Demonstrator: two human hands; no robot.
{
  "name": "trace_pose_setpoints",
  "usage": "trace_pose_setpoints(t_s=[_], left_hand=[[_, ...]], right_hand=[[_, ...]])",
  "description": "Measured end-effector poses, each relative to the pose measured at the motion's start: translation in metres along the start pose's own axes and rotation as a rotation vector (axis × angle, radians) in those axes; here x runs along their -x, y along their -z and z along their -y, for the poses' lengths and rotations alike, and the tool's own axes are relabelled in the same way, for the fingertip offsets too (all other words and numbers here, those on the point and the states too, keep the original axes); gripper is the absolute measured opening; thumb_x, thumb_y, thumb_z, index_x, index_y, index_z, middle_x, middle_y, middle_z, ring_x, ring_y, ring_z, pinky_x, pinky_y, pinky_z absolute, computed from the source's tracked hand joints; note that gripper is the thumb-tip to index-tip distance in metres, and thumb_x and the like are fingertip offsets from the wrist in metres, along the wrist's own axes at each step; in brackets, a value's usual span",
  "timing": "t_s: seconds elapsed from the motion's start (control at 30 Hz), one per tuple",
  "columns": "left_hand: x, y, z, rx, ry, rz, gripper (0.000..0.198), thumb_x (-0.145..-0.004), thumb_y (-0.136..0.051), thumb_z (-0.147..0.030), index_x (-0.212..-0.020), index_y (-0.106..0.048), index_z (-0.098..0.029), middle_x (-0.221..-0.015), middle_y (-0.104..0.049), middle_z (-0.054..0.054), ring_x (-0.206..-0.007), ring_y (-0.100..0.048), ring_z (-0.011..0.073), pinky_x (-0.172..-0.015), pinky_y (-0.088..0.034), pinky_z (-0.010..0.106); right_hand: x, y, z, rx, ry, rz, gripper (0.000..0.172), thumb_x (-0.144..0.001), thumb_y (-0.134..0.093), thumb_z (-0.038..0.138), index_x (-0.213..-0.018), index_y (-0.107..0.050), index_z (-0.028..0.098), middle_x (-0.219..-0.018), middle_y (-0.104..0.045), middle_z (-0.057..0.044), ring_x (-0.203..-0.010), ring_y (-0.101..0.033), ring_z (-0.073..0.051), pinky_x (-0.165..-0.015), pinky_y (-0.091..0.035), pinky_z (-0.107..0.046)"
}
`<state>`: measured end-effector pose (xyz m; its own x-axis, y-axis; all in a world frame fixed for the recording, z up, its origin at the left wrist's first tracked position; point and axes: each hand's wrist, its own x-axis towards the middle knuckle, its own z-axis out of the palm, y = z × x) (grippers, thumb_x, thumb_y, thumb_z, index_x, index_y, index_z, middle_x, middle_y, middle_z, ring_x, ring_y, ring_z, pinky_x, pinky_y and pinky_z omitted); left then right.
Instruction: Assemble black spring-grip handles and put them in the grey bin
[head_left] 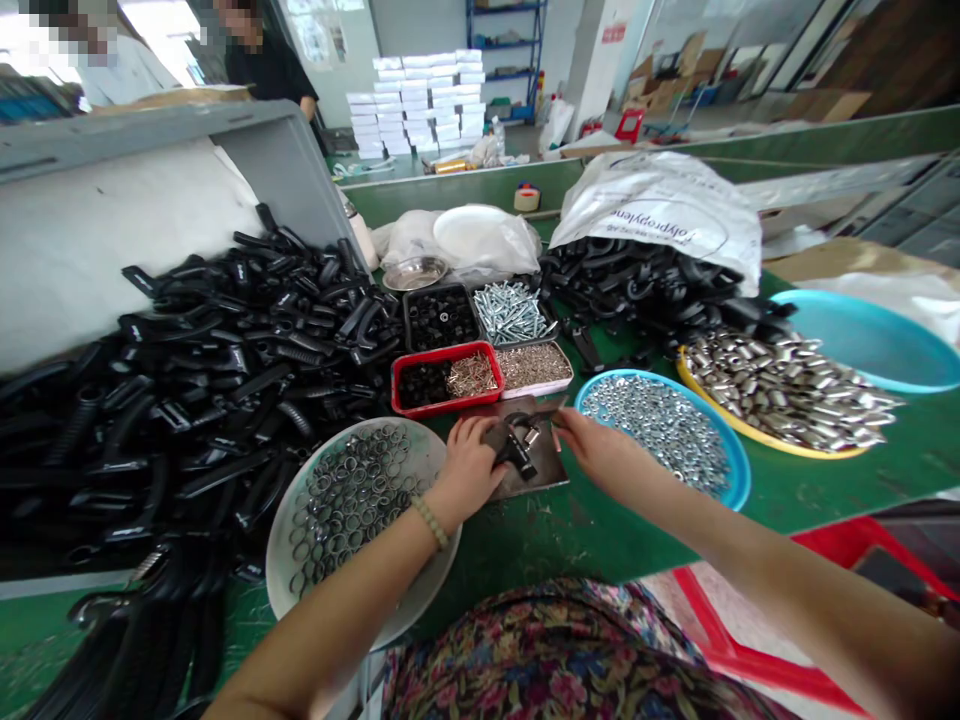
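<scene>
My left hand (pixel 471 468), with a beaded bracelet at the wrist, is closed around one side of a black plastic part (pixel 516 452). The part has a curved, clamp-like shape and a small shiny metal piece at its middle. It is held over a dark metal plate (pixel 551 470) on the bench. To its right, my right hand (pixel 592 450) has its fingers pinched together near the part's far end. What they grip is too small to make out. A white bowl of metal rings (pixel 281 600) stands beside my left forearm, and a blue tray of small metal pieces (pixel 739 470) beside my right forearm.
Black plastic handles (pixel 202 370) are heaped at left by a grey crate (pixel 300 170). Behind the plate stand a red tray (pixel 442 408) and a container of screws (pixel 514 312). A white sack (pixel 660 200) spills black parts. Metal sleeves (pixel 787 390) fill a yellow tray at right.
</scene>
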<state>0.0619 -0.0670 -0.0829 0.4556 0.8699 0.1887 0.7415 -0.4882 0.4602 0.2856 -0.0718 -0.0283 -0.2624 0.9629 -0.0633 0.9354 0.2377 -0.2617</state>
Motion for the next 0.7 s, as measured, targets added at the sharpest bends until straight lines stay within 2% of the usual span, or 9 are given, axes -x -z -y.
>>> trace_pose_setpoints(t_s=[0.13, 0.2, 0.27, 0.33, 0.4, 0.5, 0.57, 0.63, 0.7], left_hand=[[0.004, 0.005, -0.013, -0.093, -0.044, 0.106, 0.038, -0.088, -0.043, -0.013, -0.124, -0.052, -0.021, -0.118, -0.056, 0.011, -0.112, -0.048, 0.0258, -0.094, -0.041, 0.043], [-0.001, 0.011, -0.021, 0.014, 0.003, 0.106, 0.034, -0.09, -0.04, -0.015, -0.121, -0.054, -0.018, -0.116, -0.057, 0.012, -0.108, -0.051, 0.023, -0.093, -0.042, 0.037], [-0.008, 0.02, -0.026, 0.169, 0.124, 0.129, 0.027, -0.092, -0.042, -0.025, -0.11, -0.06, -0.016, -0.109, -0.061, 0.011, -0.1, -0.057, 0.0212, -0.088, -0.045, 0.033], [-0.015, 0.027, -0.027, 0.254, 0.274, 0.213, 0.028, -0.093, -0.039, -0.031, -0.097, -0.062, -0.015, -0.095, -0.066, 0.009, -0.086, -0.061, 0.0199, -0.077, -0.048, 0.03], [-0.017, 0.03, -0.023, 0.162, 0.355, 0.266, 0.031, -0.093, -0.037, -0.031, -0.088, -0.063, -0.015, -0.085, -0.067, 0.008, -0.08, -0.062, 0.0201, -0.073, -0.047, 0.03], [-0.012, 0.033, -0.012, -0.131, 0.266, 0.258, 0.026, -0.091, -0.042, -0.029, -0.085, -0.064, -0.016, -0.091, -0.067, 0.011, -0.091, -0.06, 0.023, -0.082, -0.044, 0.033], [-0.013, 0.038, -0.005, -0.225, 0.184, 0.346, 0.026, -0.088, -0.048, -0.035, -0.081, -0.066, -0.017, -0.088, -0.067, 0.01, -0.087, -0.061, 0.0241, -0.08, -0.044, 0.034], [-0.027, 0.043, -0.002, -0.238, 0.17, 0.41, 0.03, -0.086, -0.051, -0.043, -0.078, -0.066, -0.017, -0.08, -0.067, 0.009, -0.079, -0.062, 0.0236, -0.073, -0.045, 0.033], [-0.058, 0.047, -0.002, -0.254, 0.174, 0.324, 0.034, -0.087, -0.049, -0.045, -0.084, -0.067, -0.017, -0.083, -0.067, 0.01, -0.08, -0.062, 0.0235, -0.074, -0.044, 0.033]], right_hand=[[0.016, -0.005, -0.064, 0.281, -0.288, -0.169, 0.035, -0.095, -0.03, 0.038, -0.119, -0.049, 0.021, -0.102, -0.064, -0.012, -0.067, -0.064, -0.023, -0.055, -0.042, -0.032], [0.019, -0.006, -0.091, 0.408, -0.314, -0.196, 0.035, -0.094, -0.034, 0.034, -0.117, -0.053, 0.018, -0.1, -0.062, -0.015, -0.077, -0.062, -0.028, -0.06, -0.044, -0.036], [0.012, -0.005, -0.102, 0.457, -0.24, -0.253, 0.033, -0.092, -0.038, 0.032, -0.114, -0.057, 0.017, -0.102, -0.061, -0.016, -0.093, -0.056, -0.032, -0.072, -0.044, -0.042], [-0.008, 0.0, -0.096, 0.417, -0.117, -0.293, 0.033, -0.092, -0.04, 0.032, -0.113, -0.061, 0.018, -0.107, -0.061, -0.016, -0.101, -0.051, -0.031, -0.081, -0.041, -0.043], [-0.041, 0.005, -0.079, 0.332, 0.018, -0.242, 0.032, -0.093, -0.039, 0.031, -0.11, -0.064, 0.018, -0.105, -0.062, -0.014, -0.098, -0.052, -0.027, -0.081, -0.04, -0.038], [-0.093, 0.006, -0.051, 0.291, 0.123, -0.16, 0.027, -0.091, -0.045, 0.029, -0.101, -0.067, 0.017, -0.099, -0.064, -0.013, -0.097, -0.052, -0.026, -0.078, -0.039, -0.034], [-0.119, 0.002, -0.04, 0.279, 0.137, -0.153, 0.022, -0.089, -0.049, 0.026, -0.094, -0.067, 0.015, -0.097, -0.064, -0.015, -0.098, -0.052, -0.027, -0.077, -0.038, -0.034], [-0.133, -0.002, -0.035, 0.261, 0.147, -0.151, 0.019, -0.087, -0.05, 0.021, -0.09, -0.066, 0.013, -0.096, -0.064, -0.016, -0.097, -0.052, -0.027, -0.077, -0.036, -0.034], [-0.138, -0.006, -0.035, 0.234, 0.16, -0.156, 0.019, -0.087, -0.048, 0.018, -0.089, -0.066, 0.011, -0.095, -0.064, -0.017, -0.096, -0.052, -0.027, -0.078, -0.036, -0.034]])
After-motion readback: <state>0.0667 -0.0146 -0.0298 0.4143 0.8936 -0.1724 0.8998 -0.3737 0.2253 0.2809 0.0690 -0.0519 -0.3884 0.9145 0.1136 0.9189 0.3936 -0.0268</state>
